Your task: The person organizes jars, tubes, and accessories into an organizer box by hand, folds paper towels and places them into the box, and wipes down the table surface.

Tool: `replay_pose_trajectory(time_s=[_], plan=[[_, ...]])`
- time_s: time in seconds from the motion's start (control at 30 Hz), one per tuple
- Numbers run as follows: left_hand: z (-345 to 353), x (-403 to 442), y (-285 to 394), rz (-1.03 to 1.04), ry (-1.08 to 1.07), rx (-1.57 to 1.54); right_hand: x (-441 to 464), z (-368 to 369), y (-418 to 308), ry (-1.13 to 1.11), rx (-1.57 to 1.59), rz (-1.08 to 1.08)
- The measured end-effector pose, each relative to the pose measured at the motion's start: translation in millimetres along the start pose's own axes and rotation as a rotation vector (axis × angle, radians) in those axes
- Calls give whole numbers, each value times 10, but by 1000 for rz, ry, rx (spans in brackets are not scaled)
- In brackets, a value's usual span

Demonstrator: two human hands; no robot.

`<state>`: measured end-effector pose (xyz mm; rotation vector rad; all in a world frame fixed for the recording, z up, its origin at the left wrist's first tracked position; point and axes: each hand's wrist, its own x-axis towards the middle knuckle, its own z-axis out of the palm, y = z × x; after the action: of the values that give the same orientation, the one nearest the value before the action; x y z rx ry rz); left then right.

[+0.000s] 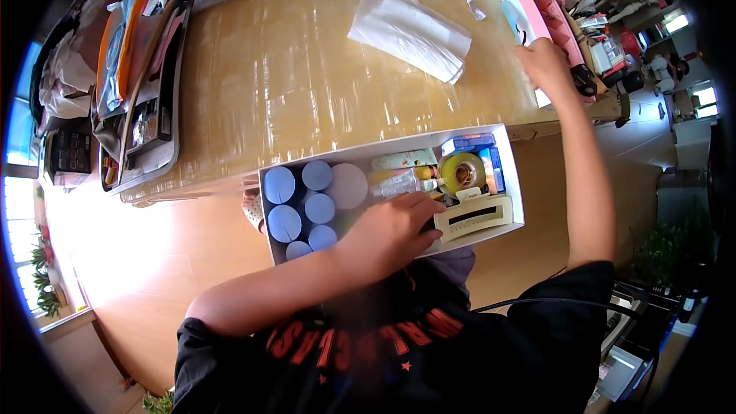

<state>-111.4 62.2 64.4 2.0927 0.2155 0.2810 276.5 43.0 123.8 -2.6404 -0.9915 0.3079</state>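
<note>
A white open box [507,176] lies against the table's front edge, in front of my body. My left hand [391,231] reaches over it, fingers bent and closed at the left end of a cream hair claw clip [477,218]. Around the clip are a roll of clear tape [463,173], several small tubes [402,159] and blue small cartons [492,169]. Blue round-topped containers [284,223] fill the left side, beside a pale round lid [346,186]. At the far right, my right hand [546,67] is closed over the near edge of a pink and white box [524,6]; its fingertips are partly hidden.
A white plastic bag [414,34] lies flat on the film-covered table [261,54], with a small tube [474,8] nearby. A tray [172,134] with folders stands at left. Cosmetics and boxes crowd the right edge. A black cable [567,300] crosses my right sleeve.
</note>
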Motion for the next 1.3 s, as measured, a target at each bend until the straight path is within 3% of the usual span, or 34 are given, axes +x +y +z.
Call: replay_pose_trajectory(time_s=[0.1, 0.17, 0.23, 0.27, 0.3, 0.37, 0.43, 0.5, 0.6, 0.7, 0.8, 0.93, 1.3], plan=[[-147, -49, 28, -27, 6, -25, -527, -288, 30, 120, 268, -219], [-233, -80, 75, -86, 50, -81, -967, -553, -102, 15, 440, -318], [-217, -107, -11, -97, 279, -185, -1421, -784, -216, -81, 497, -238], [-247, -121, 3, -129, 369, -149, -1576, -819, -163, -57, 477, -297], [-261, -128, 22, -102, 505, -382, -1748, -836, -98, -41, 459, -346], [-370, -195, 137, -98, 515, -529, -2057, -879, -42, -102, 442, -321], [-459, -394, 105, -148, 287, -429, -2301, -846, 11, -117, 369, -283], [-394, -487, 142, -158, 284, -207, -2427, -792, 41, -208, 324, -408], [-351, -570, 237, -246, 153, -202, -2541, -614, 132, -245, 324, -365], [-299, -573, 96, -46, 51, 92, -2531, -507, 98, -356, 178, -401], [-296, -567, 107, -82, -5, 68, -2500, -283, 225, -408, 76, -456], [-311, -561, 125, -127, -93, 90, -2505, -345, 64, -525, -28, -286], [-330, -517, 144, 27, -168, 228, -2507, -335, 53, -564, -33, -240]])
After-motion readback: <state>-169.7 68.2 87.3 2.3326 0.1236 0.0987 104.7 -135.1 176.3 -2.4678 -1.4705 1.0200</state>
